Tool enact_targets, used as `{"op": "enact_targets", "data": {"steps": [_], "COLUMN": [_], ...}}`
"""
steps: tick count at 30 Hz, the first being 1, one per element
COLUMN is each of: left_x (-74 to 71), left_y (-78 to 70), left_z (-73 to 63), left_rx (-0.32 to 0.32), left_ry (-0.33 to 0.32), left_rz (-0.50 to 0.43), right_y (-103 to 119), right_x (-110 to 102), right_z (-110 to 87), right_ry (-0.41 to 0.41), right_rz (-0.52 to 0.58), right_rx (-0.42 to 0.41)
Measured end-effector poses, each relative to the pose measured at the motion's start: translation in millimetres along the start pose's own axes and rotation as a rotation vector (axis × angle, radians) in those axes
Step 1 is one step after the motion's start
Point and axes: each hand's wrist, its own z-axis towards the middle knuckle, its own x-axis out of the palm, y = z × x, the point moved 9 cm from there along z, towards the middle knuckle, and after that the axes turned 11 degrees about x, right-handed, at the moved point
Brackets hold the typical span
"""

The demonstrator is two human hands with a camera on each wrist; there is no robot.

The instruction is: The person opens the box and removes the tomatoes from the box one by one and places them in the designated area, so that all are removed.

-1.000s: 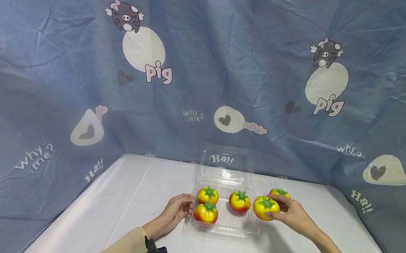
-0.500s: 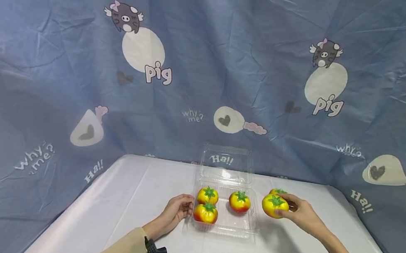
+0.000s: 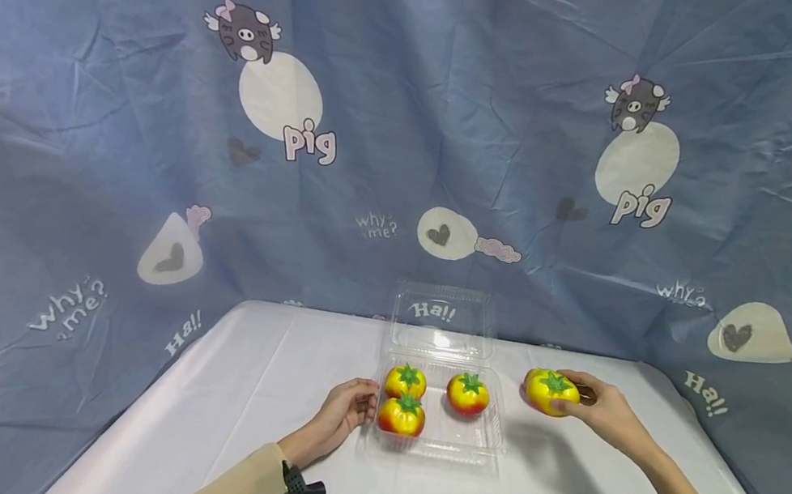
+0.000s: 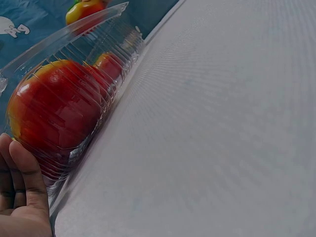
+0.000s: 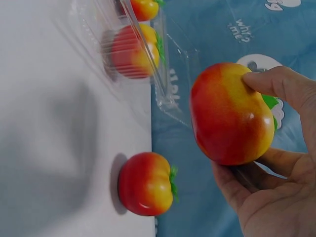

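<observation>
My right hand (image 3: 601,409) holds a yellow-and-red toy tomato (image 5: 232,116) with a green leafy top, thumb on one side and fingers on the other. It hangs above the white table; a second toy tomato (image 5: 143,183) sits on the table, mostly hidden behind it in the head view. A clear plastic clamshell box (image 3: 435,445) lies with its lid raised. Inside are two tomatoes along its left side, a front one (image 3: 402,417) and a back one (image 3: 405,381), and another tomato (image 3: 467,394) at the right back. My left hand (image 3: 346,412) rests fingertips against the box's left wall, fingers relaxed.
The raised clear lid (image 3: 442,317) stands at the back of the box, near the blue patterned curtain (image 3: 336,256). White cloth covers the table (image 3: 278,380), whose back edge meets the curtain. A black wrist camera (image 3: 302,487) sits on each wrist.
My right hand has carried the tomato to the right and slightly back, away from the box, until it overlaps the one on the table. The left hand and box have stayed still.
</observation>
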Motion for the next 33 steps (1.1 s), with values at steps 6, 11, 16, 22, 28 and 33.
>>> {"op": "enact_targets", "data": {"steps": [6,11,16,22,28,33], "left_x": [0.0,-0.1,-0.5,0.0,1.4,0.7], "left_y": [0.1,0.2,0.0,0.3,-1.3,-1.0], "left_z": [0.7,0.8,0.8,0.3,0.1,-0.3], "left_rx": [0.003,0.003,0.008,0.003,0.0,-0.002], "left_ry": [0.005,0.006,0.0,-0.003,0.005,0.004], "left_rz": [0.004,0.011,0.012,0.006,0.004,0.01], "right_y": [-3,-8,-16,-27,-34,-43], "right_x": [-11,-18,-22,-27,-31,-34], "right_z": [2.2,4.1,5.8,9.3,12.4,15.6], "right_ry": [-0.023,-0.037,-0.058,-0.067,-0.072,-0.075], "right_rz": [0.0,0.012,0.001,-0.024,-0.022,-0.021], "right_rx": [0.004,0.016,0.035,0.063,0.075,0.107]}}
